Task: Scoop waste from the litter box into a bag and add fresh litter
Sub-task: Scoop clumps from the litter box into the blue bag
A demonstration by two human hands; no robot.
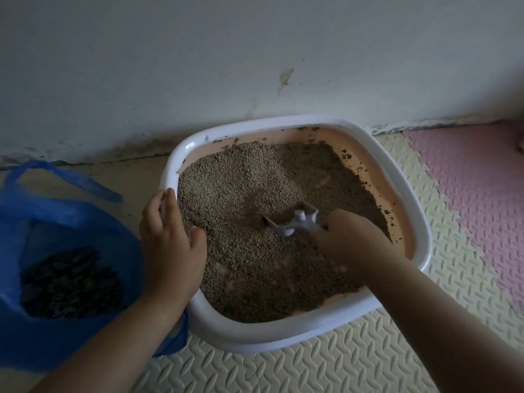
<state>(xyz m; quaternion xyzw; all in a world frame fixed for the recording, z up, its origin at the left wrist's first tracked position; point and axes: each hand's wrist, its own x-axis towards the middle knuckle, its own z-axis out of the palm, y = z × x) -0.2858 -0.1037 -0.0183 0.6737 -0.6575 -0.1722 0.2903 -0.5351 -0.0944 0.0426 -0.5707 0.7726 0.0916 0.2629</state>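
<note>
A white-rimmed litter box (286,123) with a pink inner wall sits against the wall, filled with brown-grey litter (241,177). My right hand (348,239) grips the handle of a pale grey scoop (295,222) whose blade is dug into the litter near the middle. My left hand (170,245) grips the box's left rim, fingers over the outside edge and thumb inside on the litter. A blue plastic bag (56,217) stands open to the left of the box, with dark clumps of waste (71,285) inside.
The box rests on foam floor mats, cream (312,370) in front and pink (476,180) at the right. A scuffed white wall (255,52) runs right behind the box. Bare floor lies between bag and wall.
</note>
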